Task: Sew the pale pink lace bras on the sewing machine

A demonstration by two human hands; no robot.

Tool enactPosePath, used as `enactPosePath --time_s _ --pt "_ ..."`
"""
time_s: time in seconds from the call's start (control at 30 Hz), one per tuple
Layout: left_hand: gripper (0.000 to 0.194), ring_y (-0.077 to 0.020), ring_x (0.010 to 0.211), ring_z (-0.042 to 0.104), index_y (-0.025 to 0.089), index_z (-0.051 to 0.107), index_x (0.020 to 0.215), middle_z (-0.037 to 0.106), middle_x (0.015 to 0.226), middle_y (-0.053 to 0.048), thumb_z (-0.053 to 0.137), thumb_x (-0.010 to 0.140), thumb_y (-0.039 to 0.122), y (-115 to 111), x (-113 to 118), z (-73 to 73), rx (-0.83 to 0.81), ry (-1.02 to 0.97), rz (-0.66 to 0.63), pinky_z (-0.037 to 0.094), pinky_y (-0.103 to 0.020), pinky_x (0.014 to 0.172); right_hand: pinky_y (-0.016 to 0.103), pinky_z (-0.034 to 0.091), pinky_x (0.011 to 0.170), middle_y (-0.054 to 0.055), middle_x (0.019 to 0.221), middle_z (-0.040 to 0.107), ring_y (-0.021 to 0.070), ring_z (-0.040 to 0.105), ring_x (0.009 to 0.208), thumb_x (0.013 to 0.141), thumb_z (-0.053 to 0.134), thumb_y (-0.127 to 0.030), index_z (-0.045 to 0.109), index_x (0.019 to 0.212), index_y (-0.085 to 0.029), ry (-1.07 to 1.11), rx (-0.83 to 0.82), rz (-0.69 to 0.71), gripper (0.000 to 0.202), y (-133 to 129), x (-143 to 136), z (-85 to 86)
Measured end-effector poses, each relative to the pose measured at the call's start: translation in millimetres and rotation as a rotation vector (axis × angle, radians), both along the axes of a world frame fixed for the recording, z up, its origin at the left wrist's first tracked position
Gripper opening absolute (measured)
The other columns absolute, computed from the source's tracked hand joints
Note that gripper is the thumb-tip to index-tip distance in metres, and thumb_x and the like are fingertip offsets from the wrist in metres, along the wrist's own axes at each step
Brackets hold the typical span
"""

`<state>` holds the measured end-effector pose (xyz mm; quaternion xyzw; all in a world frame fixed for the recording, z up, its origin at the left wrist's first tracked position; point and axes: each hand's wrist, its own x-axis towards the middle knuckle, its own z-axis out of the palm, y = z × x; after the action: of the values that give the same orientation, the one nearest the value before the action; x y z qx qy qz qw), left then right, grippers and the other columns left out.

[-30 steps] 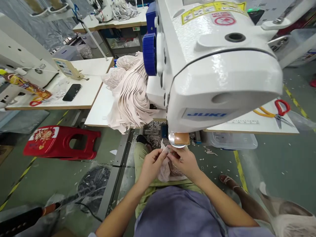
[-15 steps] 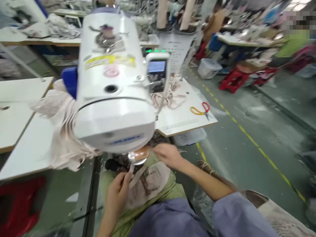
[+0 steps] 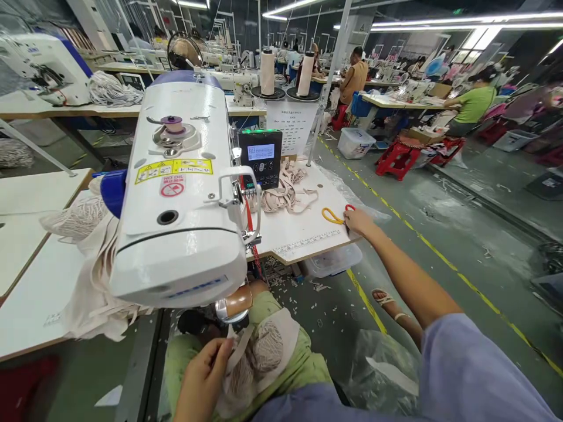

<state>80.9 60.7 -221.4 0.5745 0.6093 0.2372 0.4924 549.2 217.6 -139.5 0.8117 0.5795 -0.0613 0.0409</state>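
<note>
My right hand is closed around the red-handled side of the scissors, which rest at the right edge of the white sewing table. My left hand pinches the end of a beige fabric strip above my lap. Beige fabric with bundled strips lies across my green trousers. The white sewing machine stands over the work, and its lower end hides part of the area before my knees.
Beige fabric pieces hang at the left of the machine. Loose strips lie beside the control panel. Two thread cones stand behind. A plastic bin and red stools are on the floor; people sit farther back.
My right hand has moved from near the machine's lower end, right and up to the scissors, and taken hold of them. My left hand still pinches the strip. The view has tilted upward.
</note>
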Motion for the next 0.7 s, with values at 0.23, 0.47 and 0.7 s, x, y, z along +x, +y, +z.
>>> enactPosePath --time_s 0.23,0.47,0.7 --pt "0.056 -0.0183 0.061 0.052 0.019 0.066 0.073 0.06 0.063 -0.001 0.048 0.081 0.071 -1 11 7.6 0.03 0.001 0.057 0.04 -0.025 0.057 0.035 0.051 0.095 0.013 0.117 0.069 0.0214 0.065 0.108 0.097 0.038 -0.011 0.059 0.13 -0.015 0.155 0.017 0.19 0.039 14 -42 -12.6" --pt "0.065 -0.0225 0.068 0.064 0.016 0.072 0.09 0.07 0.071 -0.006 0.046 0.079 0.075 3 5 1.6 0.049 0.009 0.024 0.052 -0.027 0.062 0.048 0.028 0.117 0.015 0.156 0.036 0.0351 0.03 0.145 0.077 0.07 -0.025 0.047 0.145 -0.017 0.223 -0.001 0.525 0.073 23 -60 -13.7" --pt "0.064 -0.0275 0.094 0.072 0.02 0.074 0.091 0.077 0.096 -0.008 0.045 0.081 0.077 3 7 -7.2 0.142 0.027 0.066 0.057 -0.03 0.083 0.041 0.051 0.099 0.013 0.131 0.061 0.025 0.062 0.113 0.089 0.067 -0.033 0.061 0.127 -0.021 0.263 0.2 0.732 0.04 9 -101 -16.3"
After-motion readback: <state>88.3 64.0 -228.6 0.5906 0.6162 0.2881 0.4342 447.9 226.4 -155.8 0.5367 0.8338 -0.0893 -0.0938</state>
